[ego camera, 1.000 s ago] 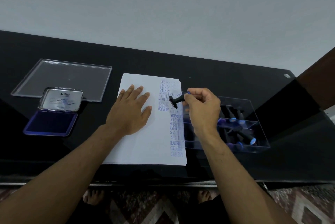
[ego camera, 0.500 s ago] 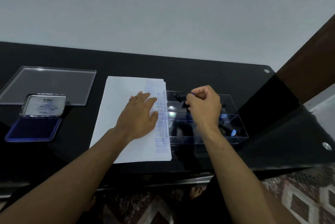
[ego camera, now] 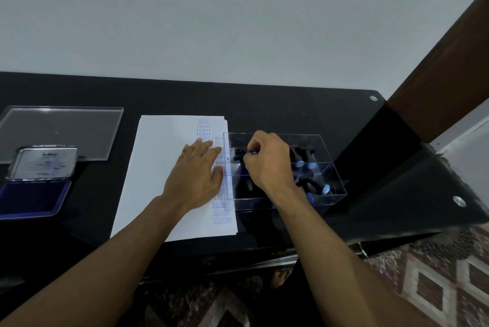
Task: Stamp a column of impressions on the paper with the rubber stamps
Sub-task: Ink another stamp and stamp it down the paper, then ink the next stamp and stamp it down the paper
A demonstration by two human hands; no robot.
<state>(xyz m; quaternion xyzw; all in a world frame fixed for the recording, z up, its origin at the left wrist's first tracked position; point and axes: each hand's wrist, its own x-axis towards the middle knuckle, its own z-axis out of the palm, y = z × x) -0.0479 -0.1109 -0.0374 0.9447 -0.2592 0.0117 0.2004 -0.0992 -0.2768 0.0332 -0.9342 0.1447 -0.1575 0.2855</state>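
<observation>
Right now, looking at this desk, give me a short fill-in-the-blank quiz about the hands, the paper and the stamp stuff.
1. The left hand lies flat on the ____.
2. The right hand pinches a stamp over the clear ____.
3. The printed column runs down the paper's ____ edge.
4. The ink pad lies with its lid ____.

Missing words: paper; box; right; open

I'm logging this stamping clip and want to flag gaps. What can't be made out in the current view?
Head view only:
- Middle of the stamped column on the paper: covered by the left hand.
- Face and wording of the rubber stamp: hidden by the right hand that pinches it.
- Number of stamps in the clear box: dark, overlapping, partly behind the wrist.
- Ink pad: cut off by the left edge.
</observation>
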